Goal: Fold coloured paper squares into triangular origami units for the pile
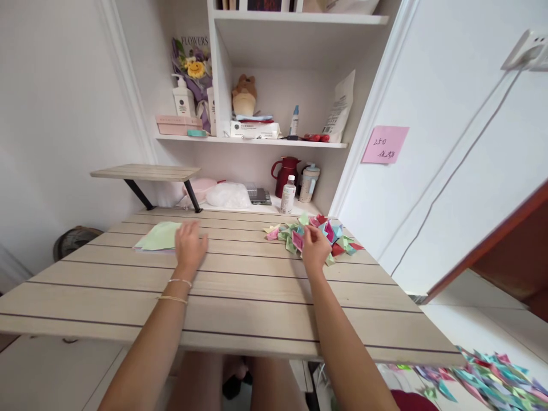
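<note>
My left hand (190,246) lies flat on the table at the right edge of a small stack of paper sheets, its fingers stretched out. The top sheet (160,236) is light green, with a purplish one showing beneath. Over a pile of small folded paper pieces (296,240) in pink, green, blue and red, my right hand (315,249) has its fingers pinched together. At its fingertips stands a light green folded paper piece (303,218), seemingly in the pinch. The hand hides part of the pile.
The slatted wooden table (257,308) meets a white shelf unit (278,141). A small raised shelf (145,172) stands back left. Behind the pile are a plastic bottle (288,195), a red jug (286,174) and a tumbler (309,182). More folded papers (500,377) lie at lower right.
</note>
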The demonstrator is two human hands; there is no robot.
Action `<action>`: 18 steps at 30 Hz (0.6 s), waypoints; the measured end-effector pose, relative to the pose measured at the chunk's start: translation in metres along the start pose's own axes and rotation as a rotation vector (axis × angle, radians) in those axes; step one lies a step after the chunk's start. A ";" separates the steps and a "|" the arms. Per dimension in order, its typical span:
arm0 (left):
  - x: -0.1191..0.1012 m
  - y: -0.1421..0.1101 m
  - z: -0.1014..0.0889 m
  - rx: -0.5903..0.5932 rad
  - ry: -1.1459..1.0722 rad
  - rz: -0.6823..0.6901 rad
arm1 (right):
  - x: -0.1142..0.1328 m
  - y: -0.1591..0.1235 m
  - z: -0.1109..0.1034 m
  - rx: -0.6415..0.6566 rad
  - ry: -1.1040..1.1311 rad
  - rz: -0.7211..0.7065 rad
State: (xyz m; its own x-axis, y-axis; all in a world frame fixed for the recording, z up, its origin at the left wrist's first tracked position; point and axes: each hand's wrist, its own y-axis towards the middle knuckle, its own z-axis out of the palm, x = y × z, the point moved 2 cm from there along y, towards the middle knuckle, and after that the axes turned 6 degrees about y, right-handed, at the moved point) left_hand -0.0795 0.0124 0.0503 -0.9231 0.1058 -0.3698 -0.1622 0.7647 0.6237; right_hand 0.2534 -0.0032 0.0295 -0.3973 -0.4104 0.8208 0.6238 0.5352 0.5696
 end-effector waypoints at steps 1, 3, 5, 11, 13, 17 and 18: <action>0.012 0.002 -0.003 -0.025 0.116 -0.074 | -0.005 0.006 -0.007 -0.040 -0.036 0.019; 0.032 0.005 -0.004 0.031 0.262 -0.247 | -0.011 0.014 -0.015 -0.010 -0.102 0.064; 0.046 0.006 0.000 0.192 0.328 -0.344 | -0.012 0.016 -0.019 0.013 -0.142 0.093; 0.046 0.009 -0.001 0.200 0.347 -0.391 | 0.002 0.008 -0.015 -0.002 -0.109 0.048; 0.039 0.008 -0.005 0.123 0.329 -0.381 | 0.009 0.003 -0.011 0.017 -0.089 0.007; 0.021 0.006 -0.008 -0.064 0.090 -0.265 | 0.019 -0.013 0.001 0.103 -0.056 -0.067; 0.015 0.006 -0.007 -0.117 -0.047 -0.227 | 0.021 -0.018 0.006 0.185 -0.040 -0.077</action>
State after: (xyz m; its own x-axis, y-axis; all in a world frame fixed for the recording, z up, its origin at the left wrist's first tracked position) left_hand -0.0971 0.0144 0.0530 -0.8416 -0.0290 -0.5393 -0.4053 0.6938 0.5952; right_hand 0.2294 -0.0168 0.0370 -0.4677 -0.4275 0.7736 0.4577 0.6316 0.6257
